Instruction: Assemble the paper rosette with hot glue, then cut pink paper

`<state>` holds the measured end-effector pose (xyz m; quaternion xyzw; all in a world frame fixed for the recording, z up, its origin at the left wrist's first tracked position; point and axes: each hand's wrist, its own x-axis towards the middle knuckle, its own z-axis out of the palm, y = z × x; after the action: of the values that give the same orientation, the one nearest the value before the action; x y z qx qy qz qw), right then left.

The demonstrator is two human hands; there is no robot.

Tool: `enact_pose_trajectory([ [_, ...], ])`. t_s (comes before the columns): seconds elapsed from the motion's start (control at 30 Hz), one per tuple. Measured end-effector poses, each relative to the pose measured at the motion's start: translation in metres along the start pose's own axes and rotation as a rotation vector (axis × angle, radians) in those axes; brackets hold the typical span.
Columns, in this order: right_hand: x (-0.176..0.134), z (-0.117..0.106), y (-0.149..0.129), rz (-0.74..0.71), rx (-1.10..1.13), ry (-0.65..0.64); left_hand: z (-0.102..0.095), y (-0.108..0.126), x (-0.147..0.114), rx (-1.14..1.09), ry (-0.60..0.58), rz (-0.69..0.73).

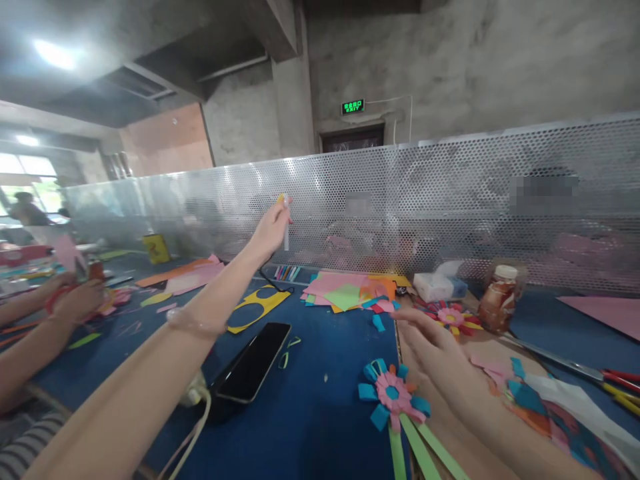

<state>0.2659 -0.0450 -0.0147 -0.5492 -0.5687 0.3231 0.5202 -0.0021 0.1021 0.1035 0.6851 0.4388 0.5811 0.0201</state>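
Note:
Raised before the perforated metal panel, my left hand (273,227) is closed around a slim whitish stick (287,239); something small and yellow shows at its top, and its exact kind is unclear. My right hand (430,340) hovers low over the cardboard (425,433), fingers stretched out and holding nothing visible. Just below it lies a paper flower (394,393) with a pink middle, blue looped petals and light green strips. Beyond that hand is a second paper flower (450,317) in pink, red and yellow.
A black phone (255,363) lies beside yellow paper with cut-out circles (260,307). Coloured sheets (340,290), a tissue pack (440,285), a brown bottle (497,300) and scissors (575,367) lie around. At left, a co-worker's hands (75,300) hold red-handled scissors. The perforated panel (320,213) borders the table.

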Motion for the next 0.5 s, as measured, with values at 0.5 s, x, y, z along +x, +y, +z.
enact_pose_trajectory([
  [0.5, 0.058, 0.071, -0.082, 0.103, 0.845, -0.476, 0.044, 0.122, -0.099, -0.336, -0.199, -0.025],
])
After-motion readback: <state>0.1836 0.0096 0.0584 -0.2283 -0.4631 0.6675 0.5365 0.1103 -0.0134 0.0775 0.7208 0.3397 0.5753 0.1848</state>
